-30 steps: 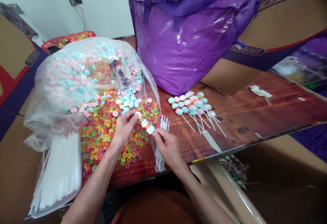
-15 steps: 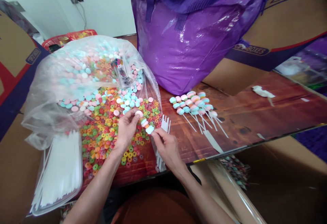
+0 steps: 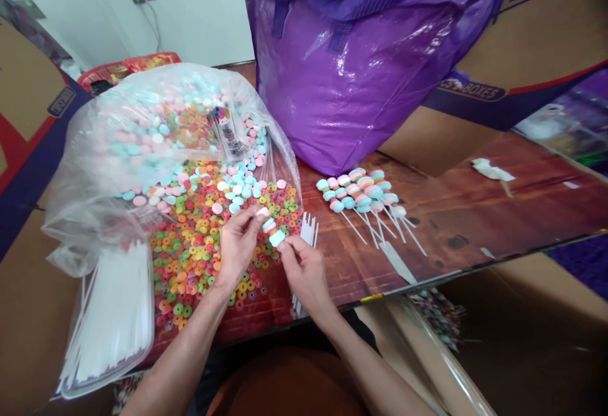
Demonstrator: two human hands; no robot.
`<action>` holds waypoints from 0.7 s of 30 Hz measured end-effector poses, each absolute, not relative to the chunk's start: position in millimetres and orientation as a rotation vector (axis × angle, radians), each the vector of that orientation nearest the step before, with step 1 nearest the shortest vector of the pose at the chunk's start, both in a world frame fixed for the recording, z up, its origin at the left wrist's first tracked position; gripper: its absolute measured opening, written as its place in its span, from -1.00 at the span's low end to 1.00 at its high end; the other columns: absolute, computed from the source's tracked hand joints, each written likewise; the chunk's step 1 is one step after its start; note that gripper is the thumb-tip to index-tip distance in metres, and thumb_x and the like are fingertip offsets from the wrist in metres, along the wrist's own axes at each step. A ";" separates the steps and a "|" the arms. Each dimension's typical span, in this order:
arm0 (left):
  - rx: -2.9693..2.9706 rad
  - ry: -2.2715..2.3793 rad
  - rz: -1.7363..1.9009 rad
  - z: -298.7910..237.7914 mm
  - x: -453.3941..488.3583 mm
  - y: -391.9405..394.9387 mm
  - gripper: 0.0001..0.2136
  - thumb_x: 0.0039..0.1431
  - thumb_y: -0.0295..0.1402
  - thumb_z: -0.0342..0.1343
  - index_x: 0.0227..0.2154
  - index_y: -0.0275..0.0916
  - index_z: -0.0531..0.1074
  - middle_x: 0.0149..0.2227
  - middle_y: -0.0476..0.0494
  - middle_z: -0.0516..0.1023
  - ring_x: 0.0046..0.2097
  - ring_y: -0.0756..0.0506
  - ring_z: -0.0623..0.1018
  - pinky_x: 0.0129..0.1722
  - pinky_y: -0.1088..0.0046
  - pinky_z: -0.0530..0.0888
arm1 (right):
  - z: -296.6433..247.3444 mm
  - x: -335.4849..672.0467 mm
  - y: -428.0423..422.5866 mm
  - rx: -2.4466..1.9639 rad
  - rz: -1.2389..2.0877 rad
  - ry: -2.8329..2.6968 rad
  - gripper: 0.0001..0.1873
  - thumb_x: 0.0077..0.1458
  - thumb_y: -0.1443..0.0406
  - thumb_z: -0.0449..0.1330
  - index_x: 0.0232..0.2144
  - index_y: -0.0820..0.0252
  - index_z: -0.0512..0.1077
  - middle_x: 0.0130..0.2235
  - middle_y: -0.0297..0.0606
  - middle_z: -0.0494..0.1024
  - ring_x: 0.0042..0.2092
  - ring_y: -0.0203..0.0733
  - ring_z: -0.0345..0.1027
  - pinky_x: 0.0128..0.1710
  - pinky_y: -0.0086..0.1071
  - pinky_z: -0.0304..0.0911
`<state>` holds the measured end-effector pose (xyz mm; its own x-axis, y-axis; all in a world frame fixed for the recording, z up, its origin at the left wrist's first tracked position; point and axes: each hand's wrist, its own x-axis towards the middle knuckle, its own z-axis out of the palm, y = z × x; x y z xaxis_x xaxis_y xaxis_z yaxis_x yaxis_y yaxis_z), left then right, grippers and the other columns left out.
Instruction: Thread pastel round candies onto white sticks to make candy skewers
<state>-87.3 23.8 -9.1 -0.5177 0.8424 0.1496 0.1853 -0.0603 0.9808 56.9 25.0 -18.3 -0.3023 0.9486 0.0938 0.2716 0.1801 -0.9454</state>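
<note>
Threading is under way: the left hand (image 3: pixel 237 242) presses a pink candy (image 3: pixel 263 212) onto the candy skewer (image 3: pixel 272 230) pinched by the right hand (image 3: pixel 304 270) above the tabletop (image 3: pixel 456 213), and seating it likely needs a steady push.

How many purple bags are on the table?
1. A single purple bag stands at the back of the table, behind the finished candy sticks and right of the clear candy bag. Others may lie outside the picture.

Both hands, left hand (image 3: pixel 237 245) and right hand (image 3: pixel 304 270), pinch a candy skewer (image 3: pixel 270 229) above loose ring candies (image 3: pixel 199 258).
</note>
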 end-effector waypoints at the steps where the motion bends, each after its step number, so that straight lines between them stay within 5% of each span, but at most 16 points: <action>1: 1.181 1.735 1.612 -8.7 -87.4 22.2 -0.80 0.18 -0.26 0.21 -0.19 -0.19 0.63 -0.16 -0.13 0.64 -0.12 -0.08 0.58 -0.03 0.38 0.49 | -17.2 56.1 24.6 -1.158 1.171 -1.701 -0.71 0.25 0.20 0.04 -0.50 0.18 0.31 -0.55 -0.45 0.21 -0.49 -0.34 0.09 -0.47 -0.46 0.02; 15: 1.336 1.840 1.516 -14.1 -85.2 12.8 -0.72 0.29 -0.23 0.09 -0.07 -0.19 0.60 -0.11 -0.17 0.61 -0.09 -0.10 0.60 -0.07 0.38 0.54 | -17.3 45.7 28.8 -1.131 1.177 -1.682 -0.72 0.24 0.22 0.02 -0.50 0.18 0.29 -0.54 -0.45 0.20 -0.50 -0.35 0.07 -0.49 -0.47 0.01; 21: 1.267 1.713 1.505 -9.0 -82.7 13.4 -0.65 0.29 -0.20 0.08 0.06 -0.18 0.52 -0.01 -0.17 0.62 0.04 -0.13 0.58 0.10 0.30 0.47 | -11.4 79.7 42.4 -1.168 1.106 -1.779 -0.70 0.24 0.19 0.06 -0.48 0.20 0.39 -0.54 -0.44 0.25 -0.49 -0.34 0.11 -0.47 -0.48 0.04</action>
<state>-82.7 13.4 -9.0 -0.4222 0.8869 0.1878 0.3003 -0.0586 0.9520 79.7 42.4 -11.4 -0.3247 0.9392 0.1121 0.3154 0.2192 -0.9233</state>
